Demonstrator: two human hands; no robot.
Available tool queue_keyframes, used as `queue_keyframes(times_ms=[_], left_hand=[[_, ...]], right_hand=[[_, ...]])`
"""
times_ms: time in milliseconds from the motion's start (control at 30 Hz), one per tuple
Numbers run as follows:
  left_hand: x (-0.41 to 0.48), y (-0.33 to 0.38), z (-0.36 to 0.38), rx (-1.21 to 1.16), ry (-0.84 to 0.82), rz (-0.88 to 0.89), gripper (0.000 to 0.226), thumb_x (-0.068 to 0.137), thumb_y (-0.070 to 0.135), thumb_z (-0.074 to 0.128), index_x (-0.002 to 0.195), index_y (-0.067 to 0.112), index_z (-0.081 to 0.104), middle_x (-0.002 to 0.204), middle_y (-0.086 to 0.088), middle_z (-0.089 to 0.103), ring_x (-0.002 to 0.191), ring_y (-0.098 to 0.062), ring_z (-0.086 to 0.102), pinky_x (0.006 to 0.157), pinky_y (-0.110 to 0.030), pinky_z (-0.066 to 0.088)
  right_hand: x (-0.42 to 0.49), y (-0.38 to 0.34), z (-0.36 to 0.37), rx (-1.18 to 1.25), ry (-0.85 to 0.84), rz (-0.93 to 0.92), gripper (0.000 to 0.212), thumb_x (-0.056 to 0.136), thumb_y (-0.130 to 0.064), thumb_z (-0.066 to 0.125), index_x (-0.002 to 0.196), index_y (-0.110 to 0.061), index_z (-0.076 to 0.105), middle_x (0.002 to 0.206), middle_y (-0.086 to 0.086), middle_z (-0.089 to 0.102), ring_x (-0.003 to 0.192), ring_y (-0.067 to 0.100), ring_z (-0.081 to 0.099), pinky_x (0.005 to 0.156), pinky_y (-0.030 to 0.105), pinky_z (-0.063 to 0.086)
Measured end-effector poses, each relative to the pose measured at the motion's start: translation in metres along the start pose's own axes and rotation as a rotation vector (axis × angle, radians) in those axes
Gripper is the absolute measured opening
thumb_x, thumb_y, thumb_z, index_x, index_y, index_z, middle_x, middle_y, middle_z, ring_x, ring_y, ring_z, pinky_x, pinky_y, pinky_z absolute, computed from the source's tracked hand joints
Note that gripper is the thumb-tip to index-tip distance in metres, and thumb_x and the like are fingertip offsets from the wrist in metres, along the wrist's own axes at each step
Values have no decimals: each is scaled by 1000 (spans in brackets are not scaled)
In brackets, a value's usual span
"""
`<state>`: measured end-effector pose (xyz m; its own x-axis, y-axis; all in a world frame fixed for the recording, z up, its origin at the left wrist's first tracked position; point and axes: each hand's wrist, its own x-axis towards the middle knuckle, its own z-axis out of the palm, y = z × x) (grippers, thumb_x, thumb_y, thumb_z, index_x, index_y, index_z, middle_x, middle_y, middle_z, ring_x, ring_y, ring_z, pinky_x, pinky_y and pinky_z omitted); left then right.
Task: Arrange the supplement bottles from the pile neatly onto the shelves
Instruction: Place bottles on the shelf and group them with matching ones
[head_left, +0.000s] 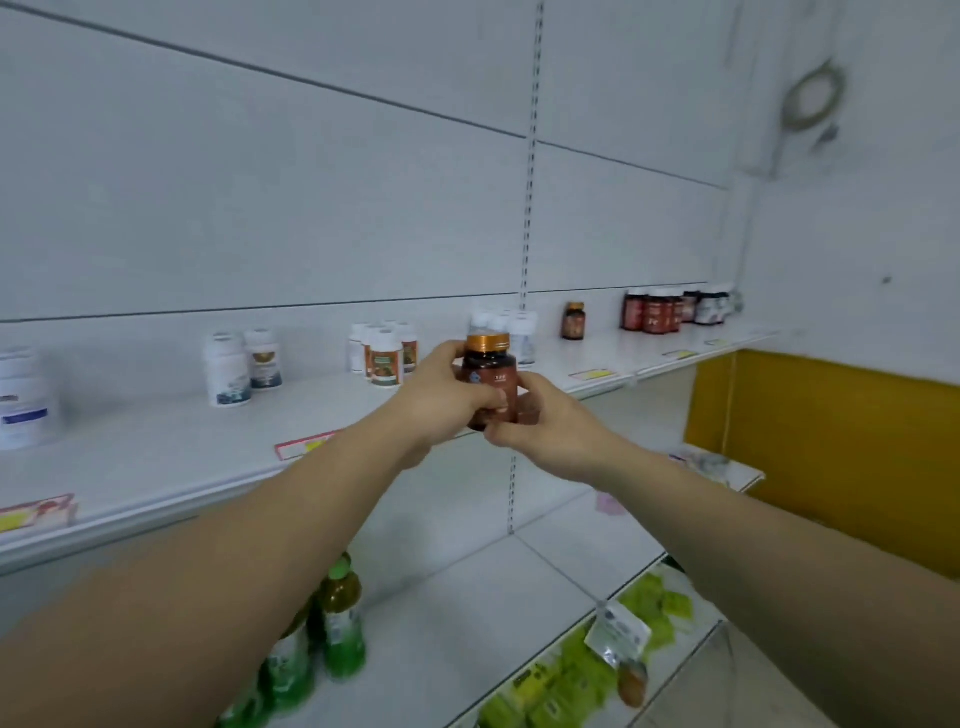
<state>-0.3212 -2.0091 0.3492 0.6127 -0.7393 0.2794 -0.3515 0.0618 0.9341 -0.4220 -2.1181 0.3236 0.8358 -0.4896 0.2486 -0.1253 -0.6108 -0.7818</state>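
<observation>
At frame centre, the left hand (441, 395) and right hand (545, 426) both gripped the brown bottle (491, 374), probably to align its label.

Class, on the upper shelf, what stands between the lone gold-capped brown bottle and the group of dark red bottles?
Nothing. In the head view that stretch of shelf is bare between the lone brown bottle and the dark red bottles.
</observation>
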Motion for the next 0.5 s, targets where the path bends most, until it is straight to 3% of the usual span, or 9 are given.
queue_keyframes(times_ms=[167,333,433,500], left_hand=[[62,6,91,-1,-93,-10,58,75,1,71,124,19,45,103,-4,63,98,-23,64,92,-44,52],[142,-3,153,74,-132,14,57,74,6,74,117,22,41,103,-4,60,100,-22,62,94,-43,51],[194,-17,175,113,-113,10,56,75,8,74,116,22,40,105,-7,61,99,-22,62,91,-40,51],[233,-27,185,127,-101,20,57,76,7,73,120,18,39,106,-8,60,99,-23,61,91,-39,51]], right_hand=[[14,62,-82,-87,50,65,68,57,-52,66,120,-39,44,108,-8,66,99,13,63,90,40,51],[58,125,-142,-173,63,94,54,80,-37,68,128,-31,44,109,-11,63,102,13,58,83,29,47],[102,157,-164,-218,47,78,53,83,-38,66,131,-30,43,106,-11,58,99,12,55,71,21,40],[138,177,-178,-243,36,51,53,84,-40,65,132,-31,43,111,-8,56,100,13,53,72,23,39]])
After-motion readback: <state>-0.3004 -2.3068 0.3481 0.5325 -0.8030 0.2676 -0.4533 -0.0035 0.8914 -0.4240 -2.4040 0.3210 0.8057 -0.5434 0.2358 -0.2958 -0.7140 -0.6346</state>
